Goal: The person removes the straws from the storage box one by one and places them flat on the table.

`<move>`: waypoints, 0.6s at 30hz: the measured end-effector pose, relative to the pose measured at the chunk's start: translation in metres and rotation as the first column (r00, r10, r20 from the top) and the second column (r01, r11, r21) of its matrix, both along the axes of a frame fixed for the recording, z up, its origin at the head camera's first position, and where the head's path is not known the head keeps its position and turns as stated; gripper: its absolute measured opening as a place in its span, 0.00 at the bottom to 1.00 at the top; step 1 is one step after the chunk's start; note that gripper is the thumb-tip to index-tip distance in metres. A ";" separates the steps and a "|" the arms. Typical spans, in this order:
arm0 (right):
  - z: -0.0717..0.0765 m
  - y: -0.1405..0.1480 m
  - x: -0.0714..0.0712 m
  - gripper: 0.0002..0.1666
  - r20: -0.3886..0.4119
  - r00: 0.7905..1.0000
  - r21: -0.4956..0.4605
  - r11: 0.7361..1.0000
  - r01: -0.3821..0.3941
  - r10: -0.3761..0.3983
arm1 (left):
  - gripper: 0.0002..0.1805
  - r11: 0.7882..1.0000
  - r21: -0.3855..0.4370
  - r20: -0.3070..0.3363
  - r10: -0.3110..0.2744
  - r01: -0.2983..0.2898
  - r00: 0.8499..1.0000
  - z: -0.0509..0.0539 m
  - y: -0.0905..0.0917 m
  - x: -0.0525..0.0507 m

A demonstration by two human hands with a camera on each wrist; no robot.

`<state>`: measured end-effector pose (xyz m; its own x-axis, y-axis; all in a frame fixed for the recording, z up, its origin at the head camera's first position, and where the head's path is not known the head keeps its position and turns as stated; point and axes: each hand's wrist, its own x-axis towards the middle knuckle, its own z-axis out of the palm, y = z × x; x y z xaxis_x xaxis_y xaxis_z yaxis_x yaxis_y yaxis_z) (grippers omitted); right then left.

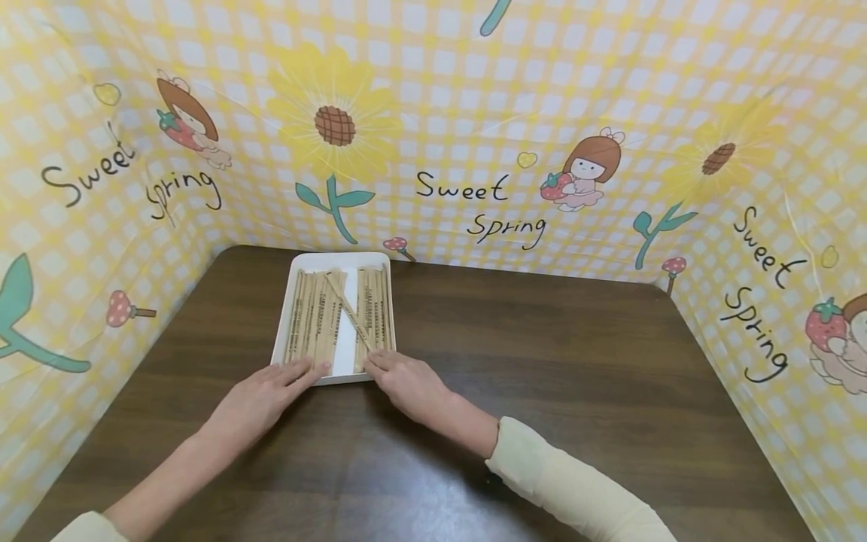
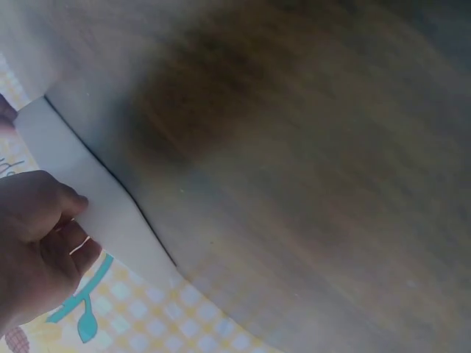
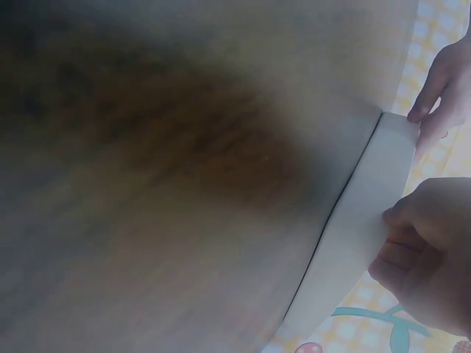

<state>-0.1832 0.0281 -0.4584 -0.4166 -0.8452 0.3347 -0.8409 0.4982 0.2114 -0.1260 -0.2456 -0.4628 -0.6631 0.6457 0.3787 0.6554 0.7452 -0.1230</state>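
Note:
A shallow white tray [image 1: 345, 260] holds two groups of slim sticks in printed brown paper sleeves, with a bare white strip between them. The larger group [image 1: 314, 316] fills the left side; the smaller one [image 1: 379, 301] is on the right. One paper-wrapped stick [image 1: 348, 309] slants across the strip, its near end at the fingertips of my right hand [image 1: 406, 384], which seems to pinch it. My left hand [image 1: 271, 391] rests at the near left edge, fingers over the larger group's near ends. Both thumbs are by the tray's near wall [image 2: 96, 191] in the wrist views.
The tray stands on a dark wooden table [image 1: 542, 376] near its far left edge. Yellow checked cloth [image 1: 460, 98] with printed flowers hangs behind the table and at both sides. Dark wood extends right of the tray and in front of it.

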 end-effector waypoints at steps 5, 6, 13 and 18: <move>-0.002 0.007 0.001 0.19 0.001 1.000 -0.008 1.000 0.012 -0.012 | 0.45 1.000 0.022 0.000 -0.013 0.013 1.000 0.003 0.009 0.000; -0.002 0.009 0.001 0.19 -0.001 1.000 -0.006 1.000 0.016 -0.016 | 0.45 1.000 0.024 -0.004 -0.015 0.015 1.000 0.003 0.010 0.000; 0.000 0.020 0.006 0.19 0.007 0.999 -0.005 0.999 0.033 -0.033 | 0.43 0.999 0.017 -0.004 -0.035 0.035 0.999 0.002 0.019 -0.002; 0.000 0.028 0.008 0.20 0.018 0.999 -0.004 0.999 0.048 -0.047 | 0.43 0.998 0.007 -0.013 -0.060 0.060 0.998 0.000 0.024 -0.006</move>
